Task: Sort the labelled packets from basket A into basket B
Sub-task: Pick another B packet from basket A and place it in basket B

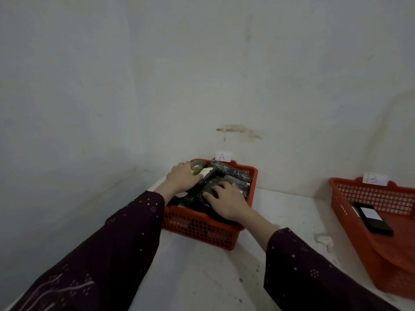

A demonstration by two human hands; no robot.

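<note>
Pale wall rises behind a white bench (202, 277) that carries two red baskets. Near the wall stands basket A (202, 230), heaped with dark packets (231, 171), and both grips are inside it. The left grip (183, 178) lies over the packets at the far left corner with its fingers bent; whether it clasps one I cannot tell. The right grip (226, 203) rests on the near packets, fingers spread, holding none. Well apart to the right, basket B (381, 254) holds one labelled packet (372, 218).

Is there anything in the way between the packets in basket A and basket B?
Nothing tall. Only a small white scrap lies on the table between basket A and basket B, low enough to carry packets over, I think.
</note>
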